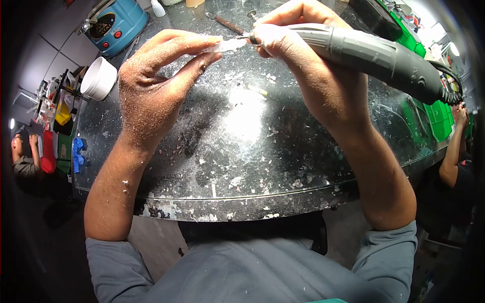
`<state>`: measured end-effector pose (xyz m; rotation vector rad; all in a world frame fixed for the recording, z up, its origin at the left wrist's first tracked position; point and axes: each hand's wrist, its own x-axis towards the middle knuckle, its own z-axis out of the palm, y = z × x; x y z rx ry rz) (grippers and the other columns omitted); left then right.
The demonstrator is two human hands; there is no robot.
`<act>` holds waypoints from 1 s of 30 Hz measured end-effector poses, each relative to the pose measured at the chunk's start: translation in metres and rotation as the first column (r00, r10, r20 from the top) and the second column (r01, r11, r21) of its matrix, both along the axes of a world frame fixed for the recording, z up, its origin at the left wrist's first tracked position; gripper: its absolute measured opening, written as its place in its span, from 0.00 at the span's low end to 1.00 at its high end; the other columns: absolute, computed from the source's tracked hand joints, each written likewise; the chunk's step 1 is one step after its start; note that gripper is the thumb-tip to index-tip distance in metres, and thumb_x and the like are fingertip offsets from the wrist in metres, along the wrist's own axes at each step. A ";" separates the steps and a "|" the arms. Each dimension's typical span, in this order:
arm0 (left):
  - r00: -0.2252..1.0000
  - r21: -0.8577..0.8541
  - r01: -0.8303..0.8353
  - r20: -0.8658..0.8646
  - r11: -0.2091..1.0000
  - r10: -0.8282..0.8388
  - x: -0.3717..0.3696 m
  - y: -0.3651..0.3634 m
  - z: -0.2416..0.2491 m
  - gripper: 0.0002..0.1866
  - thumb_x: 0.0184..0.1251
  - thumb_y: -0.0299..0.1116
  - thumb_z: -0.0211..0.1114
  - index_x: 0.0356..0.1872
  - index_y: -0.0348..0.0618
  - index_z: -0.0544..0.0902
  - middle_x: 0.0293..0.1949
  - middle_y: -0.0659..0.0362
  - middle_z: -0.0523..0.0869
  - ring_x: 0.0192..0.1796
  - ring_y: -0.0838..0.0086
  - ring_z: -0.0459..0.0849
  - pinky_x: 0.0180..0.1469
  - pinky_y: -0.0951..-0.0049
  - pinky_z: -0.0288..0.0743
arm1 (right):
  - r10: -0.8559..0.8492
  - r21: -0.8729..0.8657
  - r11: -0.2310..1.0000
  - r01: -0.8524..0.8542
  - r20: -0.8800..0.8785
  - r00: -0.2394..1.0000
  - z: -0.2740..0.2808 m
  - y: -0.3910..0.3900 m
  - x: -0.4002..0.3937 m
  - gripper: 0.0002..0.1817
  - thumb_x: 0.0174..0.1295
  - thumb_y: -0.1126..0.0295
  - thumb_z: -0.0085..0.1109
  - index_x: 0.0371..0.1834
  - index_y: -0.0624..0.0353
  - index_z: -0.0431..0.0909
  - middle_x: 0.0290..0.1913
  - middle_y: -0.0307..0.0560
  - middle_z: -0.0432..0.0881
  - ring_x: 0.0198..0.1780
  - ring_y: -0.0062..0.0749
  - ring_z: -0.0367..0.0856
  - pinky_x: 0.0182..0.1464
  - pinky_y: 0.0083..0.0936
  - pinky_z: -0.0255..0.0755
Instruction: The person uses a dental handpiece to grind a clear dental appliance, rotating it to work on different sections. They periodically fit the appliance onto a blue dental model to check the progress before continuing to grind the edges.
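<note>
My left hand (156,83), dusted with pale powder, pinches a small whitish translucent piece (230,45) between thumb and fingertips. Wrapped round the front of a grey rotary handpiece (361,50) is my right hand (313,65). The handpiece's thin metal bit (243,37) points left, right at the end of the piece. A coiled cord (454,95) hangs off the handpiece's back end. Both hands are raised over the far half of the dark bench, fingertips close together. What the whitish piece is exactly, I cannot tell.
White shavings litter the dark benchtop (217,126). A blue machine (116,25) and a white tub (99,78) stand at the left, with a blue strip (78,155) below. A brown-handled tool (228,24) lies behind my hands. Green bins (437,121) line the right; other people sit at both sides.
</note>
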<state>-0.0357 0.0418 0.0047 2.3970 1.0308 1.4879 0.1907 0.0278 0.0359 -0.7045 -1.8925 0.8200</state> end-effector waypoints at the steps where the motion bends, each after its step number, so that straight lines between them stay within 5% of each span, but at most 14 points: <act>1: 1.000 0.003 -0.006 -0.006 1.000 0.006 0.000 0.000 0.000 0.10 0.56 0.21 0.72 0.40 0.41 0.89 0.37 0.58 0.89 0.41 0.77 0.86 0.44 0.78 0.80 | -0.123 0.134 0.985 0.110 0.099 0.987 -0.001 -0.002 -0.003 0.10 0.64 0.67 0.64 0.41 0.61 0.77 0.33 0.41 0.80 0.35 0.17 0.76 0.40 0.21 0.71; 3: 1.000 0.005 -0.009 -0.014 1.000 0.009 0.000 -0.001 0.001 0.10 0.56 0.21 0.72 0.40 0.41 0.89 0.37 0.58 0.89 0.40 0.77 0.86 0.44 0.78 0.80 | -0.305 0.321 0.917 0.236 0.185 0.934 -0.003 -0.002 -0.006 0.10 0.65 0.67 0.63 0.42 0.62 0.77 0.34 0.42 0.80 0.34 0.17 0.76 0.39 0.21 0.71; 9: 1.000 -0.009 -0.010 -0.024 1.000 0.009 0.001 -0.002 0.000 0.10 0.56 0.22 0.73 0.40 0.42 0.89 0.36 0.58 0.88 0.39 0.77 0.86 0.42 0.79 0.80 | -0.247 0.063 0.965 0.253 -0.083 0.965 -0.009 0.001 -0.016 0.10 0.65 0.67 0.64 0.42 0.62 0.77 0.35 0.41 0.81 0.34 0.16 0.76 0.39 0.21 0.72; 17: 1.000 -0.013 -0.016 -0.016 1.000 0.016 0.002 -0.003 0.000 0.10 0.55 0.22 0.73 0.40 0.41 0.89 0.36 0.58 0.88 0.39 0.77 0.86 0.42 0.79 0.80 | -0.397 -0.017 0.913 0.408 -0.264 0.879 -0.015 0.001 -0.039 0.10 0.64 0.67 0.64 0.41 0.62 0.77 0.36 0.41 0.81 0.34 0.16 0.76 0.38 0.20 0.72; 21: 1.000 -0.006 0.012 0.005 1.000 -0.012 0.003 -0.003 0.001 0.10 0.56 0.22 0.73 0.40 0.40 0.89 0.37 0.57 0.88 0.40 0.77 0.86 0.44 0.78 0.80 | -0.366 0.007 0.930 0.369 -0.096 0.926 0.006 -0.005 -0.036 0.16 0.63 0.69 0.65 0.52 0.58 0.77 0.42 0.42 0.83 0.40 0.19 0.79 0.43 0.17 0.73; 22: 1.000 -0.006 0.025 0.016 1.000 -0.025 0.003 -0.003 0.002 0.10 0.56 0.22 0.73 0.41 0.40 0.89 0.37 0.57 0.89 0.40 0.77 0.86 0.45 0.78 0.80 | -0.156 0.020 0.987 0.159 -0.084 0.984 -0.002 0.006 -0.024 0.19 0.62 0.71 0.65 0.56 0.59 0.75 0.42 0.44 0.83 0.43 0.20 0.81 0.44 0.17 0.74; 23: 1.000 -0.006 0.026 0.017 1.000 -0.025 0.004 -0.003 0.002 0.10 0.56 0.22 0.73 0.41 0.40 0.89 0.37 0.57 0.89 0.40 0.77 0.86 0.45 0.78 0.80 | -0.045 -0.141 0.990 0.026 -0.135 0.990 -0.001 0.006 -0.018 0.18 0.62 0.73 0.65 0.54 0.61 0.76 0.44 0.44 0.82 0.44 0.22 0.82 0.46 0.19 0.76; 25: 1.000 -0.080 0.014 0.001 0.997 -0.014 0.002 -0.005 0.004 0.12 0.59 0.20 0.70 0.45 0.37 0.86 0.43 0.56 0.87 0.46 0.75 0.85 0.53 0.76 0.78 | 0.056 -0.147 0.984 -0.102 -0.291 0.955 -0.012 0.016 -0.019 0.20 0.60 0.75 0.66 0.56 0.61 0.74 0.47 0.44 0.81 0.47 0.23 0.82 0.49 0.20 0.76; 30: 0.985 -0.264 0.061 0.172 0.963 -0.015 0.002 -0.009 0.004 0.11 0.60 0.21 0.70 0.45 0.36 0.85 0.43 0.56 0.87 0.49 0.75 0.85 0.57 0.76 0.78 | 0.147 -0.449 0.806 -0.385 -0.478 0.866 -0.013 0.018 -0.009 0.20 0.60 0.78 0.63 0.56 0.60 0.73 0.49 0.43 0.78 0.53 0.26 0.80 0.57 0.25 0.74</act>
